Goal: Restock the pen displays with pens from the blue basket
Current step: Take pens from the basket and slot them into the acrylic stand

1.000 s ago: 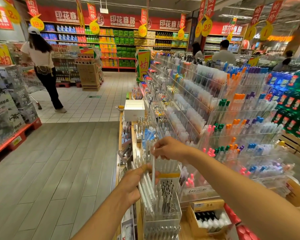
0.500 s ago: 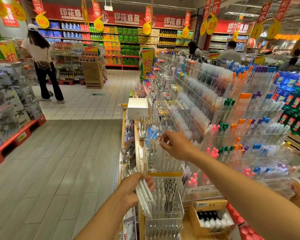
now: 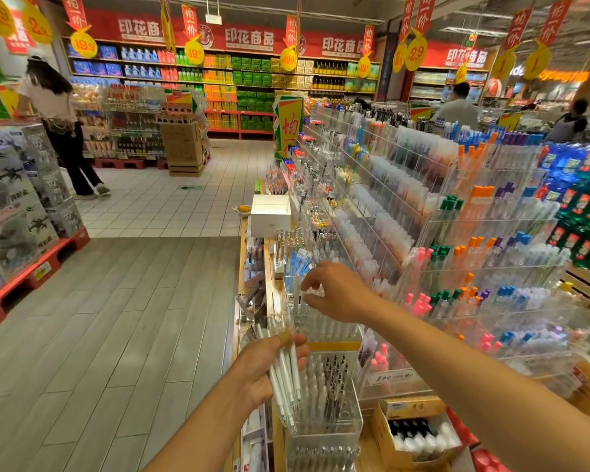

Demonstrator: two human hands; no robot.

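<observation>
Two hands, left (image 3: pixel 258 369) gripping several white pens (image 3: pixel 285 383), right (image 3: pixel 338 292) above display (image 3: pixel 324 420)

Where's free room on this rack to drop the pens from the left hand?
Little. The clear bin under the right hand shows a gap at its left end, beside the blue pens. The bin below the yellow strip is packed. The left hand holds the white pens against it. The tiers to the right look crowded.
</observation>
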